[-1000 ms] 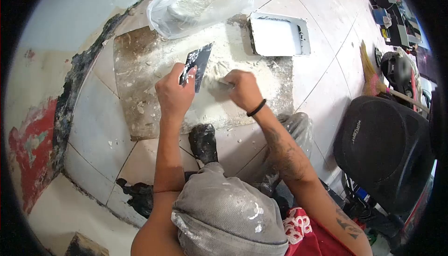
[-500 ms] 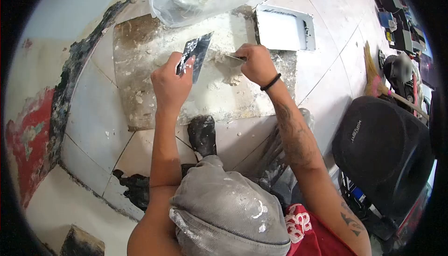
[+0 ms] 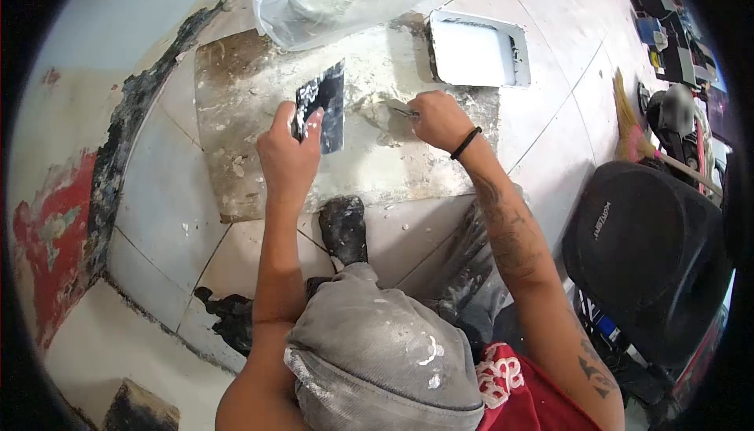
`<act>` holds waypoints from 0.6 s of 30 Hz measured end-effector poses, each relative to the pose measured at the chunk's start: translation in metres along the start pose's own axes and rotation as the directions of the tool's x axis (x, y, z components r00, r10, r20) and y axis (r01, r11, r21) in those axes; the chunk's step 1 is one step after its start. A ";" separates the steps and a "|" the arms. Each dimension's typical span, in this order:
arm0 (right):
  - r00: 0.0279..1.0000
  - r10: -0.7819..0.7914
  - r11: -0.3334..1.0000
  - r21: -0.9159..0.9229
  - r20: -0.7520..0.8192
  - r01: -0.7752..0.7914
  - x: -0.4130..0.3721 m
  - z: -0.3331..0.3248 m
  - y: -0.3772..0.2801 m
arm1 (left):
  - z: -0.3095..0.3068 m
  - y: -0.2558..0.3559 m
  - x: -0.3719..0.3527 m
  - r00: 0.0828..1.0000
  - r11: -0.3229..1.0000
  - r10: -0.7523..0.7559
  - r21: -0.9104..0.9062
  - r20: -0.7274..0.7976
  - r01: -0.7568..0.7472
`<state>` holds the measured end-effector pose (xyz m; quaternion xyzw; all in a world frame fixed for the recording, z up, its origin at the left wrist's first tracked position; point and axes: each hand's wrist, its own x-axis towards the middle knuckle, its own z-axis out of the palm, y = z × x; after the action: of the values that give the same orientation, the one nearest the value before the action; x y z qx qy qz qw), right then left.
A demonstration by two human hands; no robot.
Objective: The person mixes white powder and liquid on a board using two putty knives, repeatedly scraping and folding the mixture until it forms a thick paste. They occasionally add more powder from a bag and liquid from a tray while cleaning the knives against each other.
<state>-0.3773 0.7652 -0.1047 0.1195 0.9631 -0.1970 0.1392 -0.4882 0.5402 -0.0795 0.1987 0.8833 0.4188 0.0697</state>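
My left hand is closed round a wide, dark putty knife with white smears, its blade tilted up over the board. In my right hand is a smaller tool with a thin metal blade, likely a putty knife; its handle is hidden in my fist. The blade points left into a small heap of whitish paste and powder. Beneath both hands lies a stained, flat board coated with white powder.
A clear plastic bag of white powder stands at the board's far edge. Beside it is a shallow white tray holding white liquid. To the right are a black speaker and a broom. A scraped wall rises on the left.
The left putty knife has turned more upright and shifted slightly left and down. My right hand has moved a little right and down with its tool.
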 end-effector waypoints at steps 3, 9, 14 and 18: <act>0.998 -0.008 0.996 0.090 -0.067 0.014 -0.009 -0.008 -0.006 | -0.010 0.017 -0.020 0.991 0.999 -0.047 0.004 0.129 0.047; 0.931 0.280 0.893 0.419 -0.234 -0.163 -0.032 -0.012 -0.038 | 0.009 0.048 -0.055 0.980 0.983 0.052 -0.183 0.191 -0.016; 0.878 0.416 0.786 0.579 -0.235 -0.217 -0.041 -0.001 -0.063 | 0.027 0.058 -0.052 0.986 0.996 0.083 0.009 0.146 -0.085; 0.888 0.374 0.830 0.524 -0.268 -0.191 -0.047 -0.005 -0.074 | 0.036 0.052 -0.046 0.981 0.992 0.048 0.109 0.185 -0.069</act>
<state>-0.3559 0.6925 -0.0598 0.3278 0.8626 -0.3826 -0.0457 -0.4208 0.5766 -0.0646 0.2659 0.8896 0.3491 0.1264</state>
